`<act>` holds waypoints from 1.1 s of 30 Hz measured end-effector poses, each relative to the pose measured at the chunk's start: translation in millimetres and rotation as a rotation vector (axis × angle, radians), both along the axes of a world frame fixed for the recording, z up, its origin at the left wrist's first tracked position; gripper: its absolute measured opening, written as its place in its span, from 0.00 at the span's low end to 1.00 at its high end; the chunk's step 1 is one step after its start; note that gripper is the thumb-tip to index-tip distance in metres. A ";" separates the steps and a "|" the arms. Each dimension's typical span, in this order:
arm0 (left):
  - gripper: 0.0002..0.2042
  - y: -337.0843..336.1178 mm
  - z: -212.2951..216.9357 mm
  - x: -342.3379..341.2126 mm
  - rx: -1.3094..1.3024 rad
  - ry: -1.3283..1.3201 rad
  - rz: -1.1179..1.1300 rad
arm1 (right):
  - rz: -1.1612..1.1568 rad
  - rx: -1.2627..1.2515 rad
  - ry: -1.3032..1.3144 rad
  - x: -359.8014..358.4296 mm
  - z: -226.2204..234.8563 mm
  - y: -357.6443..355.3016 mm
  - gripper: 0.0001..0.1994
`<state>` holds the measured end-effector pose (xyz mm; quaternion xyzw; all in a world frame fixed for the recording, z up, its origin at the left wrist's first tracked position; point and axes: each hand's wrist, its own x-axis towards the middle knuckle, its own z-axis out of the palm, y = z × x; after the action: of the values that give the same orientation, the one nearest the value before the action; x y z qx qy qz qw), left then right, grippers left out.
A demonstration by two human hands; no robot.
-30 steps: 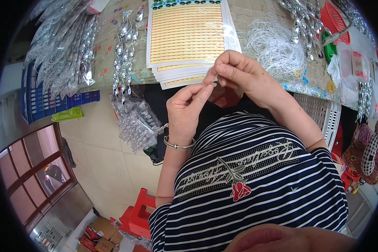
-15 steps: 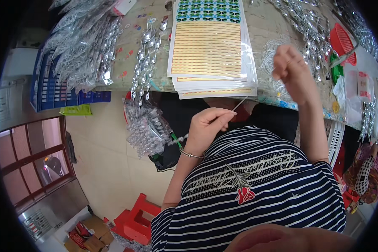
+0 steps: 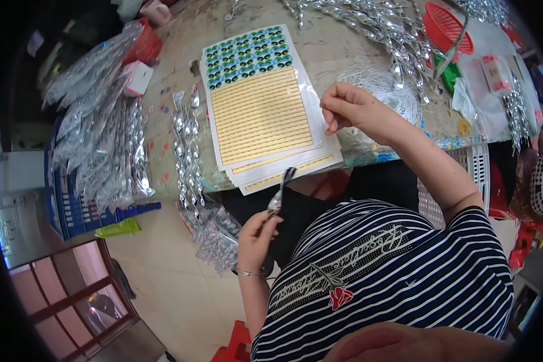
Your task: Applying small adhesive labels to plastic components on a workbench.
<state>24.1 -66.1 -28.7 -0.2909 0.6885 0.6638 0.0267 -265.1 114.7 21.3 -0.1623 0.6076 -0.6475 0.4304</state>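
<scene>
My left hand (image 3: 256,241) is closed at the table's near edge, its thumb and fingers pinching one end of a shiny silver twisted strip (image 3: 276,199). The strip points up toward the bottom corner of a stack of printed sheets (image 3: 262,114), and its far end looks dark. My right hand (image 3: 353,111) is raised beside the stack's right edge, thumb and fingertips pressed together; what they hold, if anything, is too small to make out. Behind that hand lies a loose coil of white string (image 3: 398,99). More silver twisted strips (image 3: 188,145) hang over the table edge on the left.
Bagged silver strips (image 3: 96,145) fill a blue crate (image 3: 66,202) at the left. Loose strips (image 3: 374,24) lie at the far right near a red basket (image 3: 446,29). A bag of clear pieces (image 3: 214,238) hangs below the table edge; a red stool (image 3: 235,344) stands on the floor.
My left hand has moved left and down and now shows a silver strip instead of a thin line at its fingertips. My right hand has moved left and lower, beside the sheets. The view has shifted.
</scene>
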 end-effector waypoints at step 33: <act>0.17 -142.0 5.0 -120.4 -1.554 0.146 0.301 | -0.422 0.021 0.807 -148.5 93.7 -2.4 0.06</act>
<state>-96.3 -208.1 -23.6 -0.2719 0.9079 0.0070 -0.3189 -413.6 112.3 115.1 -0.2697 0.7529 -0.6000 0.0195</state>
